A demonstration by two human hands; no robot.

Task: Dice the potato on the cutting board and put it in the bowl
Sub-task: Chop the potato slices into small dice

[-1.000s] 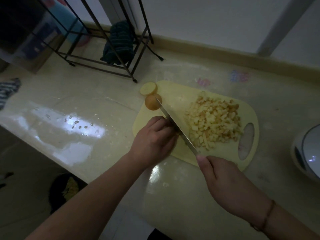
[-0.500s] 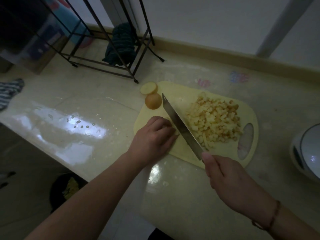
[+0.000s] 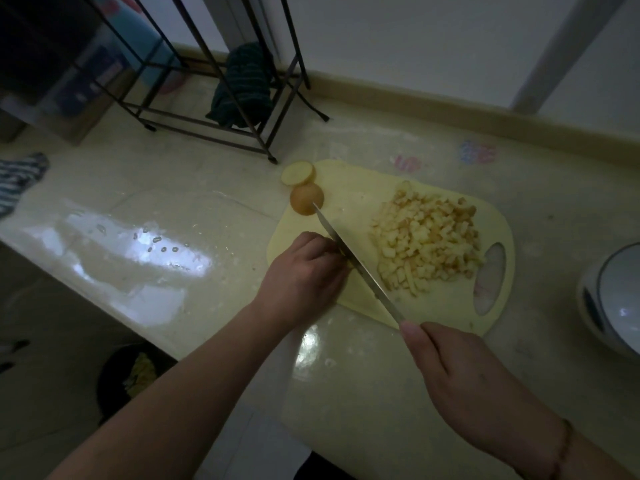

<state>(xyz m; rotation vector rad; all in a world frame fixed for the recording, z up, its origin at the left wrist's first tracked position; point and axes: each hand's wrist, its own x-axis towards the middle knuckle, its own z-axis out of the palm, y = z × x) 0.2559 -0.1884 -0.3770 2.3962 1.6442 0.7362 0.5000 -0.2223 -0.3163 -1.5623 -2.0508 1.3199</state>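
Left hand (image 3: 304, 271) is curling over a potato piece mid-frame on cutting board (image 3: 349, 188); right hand (image 3: 464, 382) is gripping knife (image 3: 356, 261). Potato likely firm, wet, slippery; diced pile (image 3: 426, 237) center-right.

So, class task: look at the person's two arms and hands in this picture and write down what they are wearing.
Both forearms are bare, with no sleeves in view. The left hand shows no glove, ring or watch. The right hand is also ungloved, and a thin brown cord bracelet circles its wrist. The dim light hides finer details.
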